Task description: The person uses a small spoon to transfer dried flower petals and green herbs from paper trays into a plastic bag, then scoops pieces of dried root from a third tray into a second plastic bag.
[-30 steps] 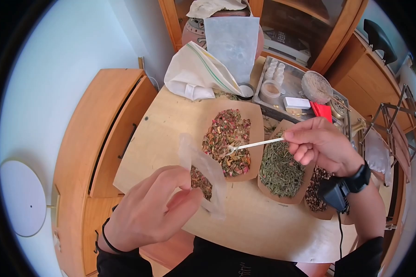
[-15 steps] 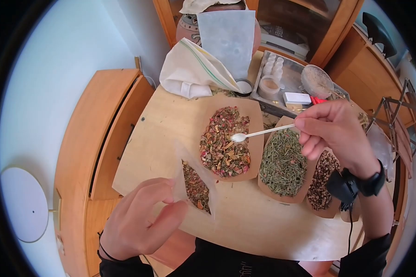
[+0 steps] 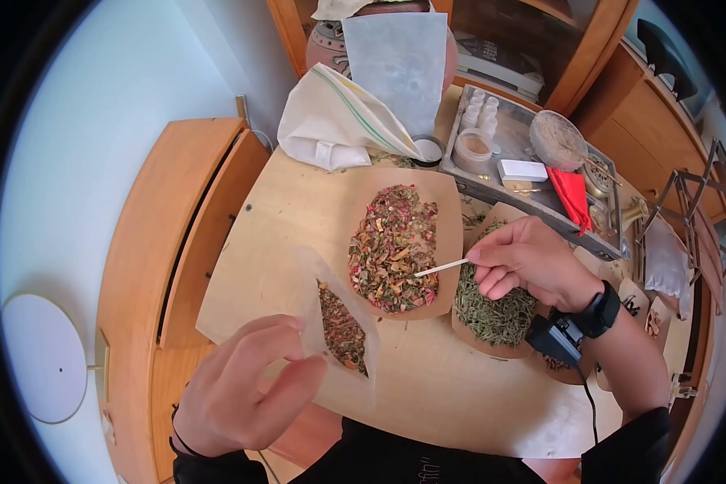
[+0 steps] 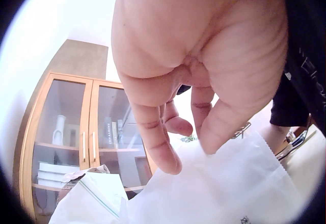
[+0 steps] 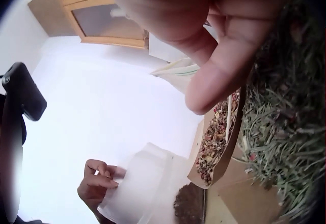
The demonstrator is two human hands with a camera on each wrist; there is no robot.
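My left hand (image 3: 246, 383) pinches the edge of a translucent white paper bag (image 4: 219, 193) at the table's near left. The bag's mouth gapes, showing a dried herb mix (image 3: 343, 331) inside. Between thumb and fingertips, my right hand (image 3: 532, 262) holds the thin handle of a small white spoon (image 3: 444, 268). The spoon's bowl is hidden in dried flower mix (image 3: 391, 250), which lies in a brown paper tray (image 3: 450, 218). Beneath the right hand is a heap of green needle-like herbs (image 3: 488, 310) in another paper tray, partly covered by the hand.
Behind stands a grey tray (image 3: 504, 194) with small white bottles, a jar (image 3: 472, 152), a glass bowl (image 3: 558, 139) and a red pouch (image 3: 569, 198). A cream cloth bag (image 3: 339, 121) lies at the back. More paper trays sit under the right forearm. A folding rack (image 3: 686, 202) stands at right.
The spoon has risen off the flower mix and then dipped into it, nearer the tray's front. The left hand and bag shifted slightly left, and the bag's mouth now shows more of its contents.
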